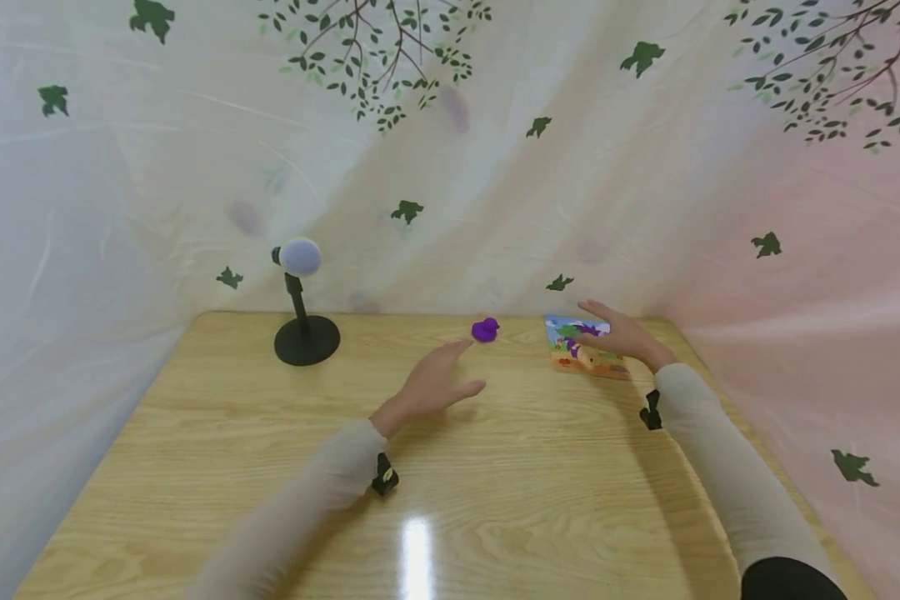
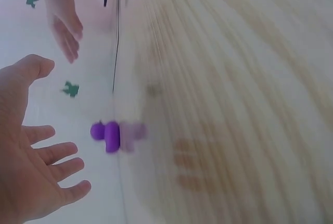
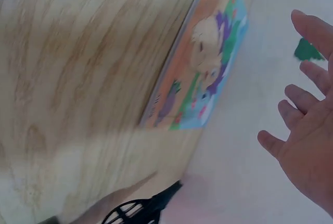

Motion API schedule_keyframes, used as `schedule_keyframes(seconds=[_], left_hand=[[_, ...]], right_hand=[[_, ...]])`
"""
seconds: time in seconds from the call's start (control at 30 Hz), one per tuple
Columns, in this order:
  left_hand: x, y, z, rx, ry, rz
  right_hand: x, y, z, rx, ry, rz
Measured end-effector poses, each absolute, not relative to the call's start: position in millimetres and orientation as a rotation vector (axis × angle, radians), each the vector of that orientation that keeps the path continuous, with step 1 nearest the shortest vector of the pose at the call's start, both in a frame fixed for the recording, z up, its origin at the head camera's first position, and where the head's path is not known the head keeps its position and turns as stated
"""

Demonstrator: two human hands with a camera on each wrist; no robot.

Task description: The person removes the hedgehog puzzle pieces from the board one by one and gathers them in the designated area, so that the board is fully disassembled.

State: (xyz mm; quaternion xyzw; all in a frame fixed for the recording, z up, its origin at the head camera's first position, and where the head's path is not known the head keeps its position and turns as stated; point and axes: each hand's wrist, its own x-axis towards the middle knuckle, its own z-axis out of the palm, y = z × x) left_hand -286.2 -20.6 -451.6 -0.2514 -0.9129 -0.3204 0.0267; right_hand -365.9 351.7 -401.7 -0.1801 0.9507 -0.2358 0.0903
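Observation:
A small purple toy duck [image 1: 484, 330] sits near the table's back edge, and shows in the left wrist view too [image 2: 111, 136]. My left hand [image 1: 433, 385] hovers just in front of it, fingers spread and holding nothing. Toward the back right lies a flat, colourful picture board [image 1: 588, 360] with cartoon figures. Above that board is my right hand [image 1: 621, 335], its fingers apart and nothing in its grasp. The right wrist view shows the board [image 3: 200, 62] beside the spread fingers, with a gap between them.
A small lamp [image 1: 307, 340] with a round white head and black base stands at the back left of the wooden table [image 1: 510, 500]. Behind the table hangs a pale curtain [image 1: 450, 183] printed with leaves. Both sleeved forearms reach across the tabletop.

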Motion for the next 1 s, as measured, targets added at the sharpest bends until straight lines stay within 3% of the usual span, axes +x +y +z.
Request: schedule_keyframes(seconds=[0.6,1.0], left_hand=[[-302.1,46.4,-466.7,-0.755,-2.65,-1.665],[-313.7,74.8,-476.6,-0.642,-2.647,-1.716]], right_hand=[[-373.5,387.7,-420.9,-0.422,2.75,-0.68],[-380.3,400.8,-438.6,-0.42,2.703,-0.769]])
